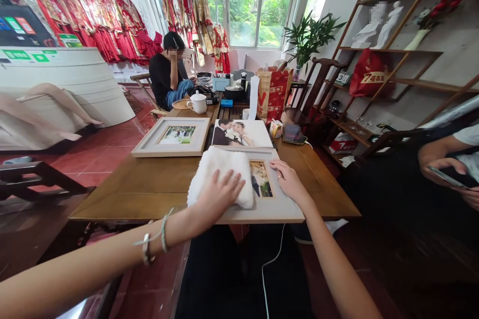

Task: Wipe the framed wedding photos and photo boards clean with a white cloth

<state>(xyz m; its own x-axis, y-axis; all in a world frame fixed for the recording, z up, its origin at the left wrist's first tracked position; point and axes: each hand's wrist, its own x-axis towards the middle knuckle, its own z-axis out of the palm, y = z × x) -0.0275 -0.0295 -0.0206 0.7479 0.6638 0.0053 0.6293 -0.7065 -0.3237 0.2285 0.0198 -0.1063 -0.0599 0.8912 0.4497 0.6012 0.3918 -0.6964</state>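
A framed photo (277, 209) with a pale mat lies flat on the wooden table in front of me. On its left part rests a folded white fluffy towel (220, 159), which hides much of the picture. My left hand (223, 192) lies flat on the towel with its fingers spread. At the frame's right side, my right hand (288, 179) rests on the surface beside the picture, its fingers loosely extended. Just beyond, a wedding photo print (254, 134) lies against the frame's far edge. Another framed photo (149, 142) sits to the left of it.
Farther back on the table (123, 192) are a white lidded mug (198, 103), a red paper bag (275, 92), a small box (276, 128) and a phone (294, 133) with a cable. A person (164, 75) sits at the far left; another person's hands (451, 172) hold a phone at right.
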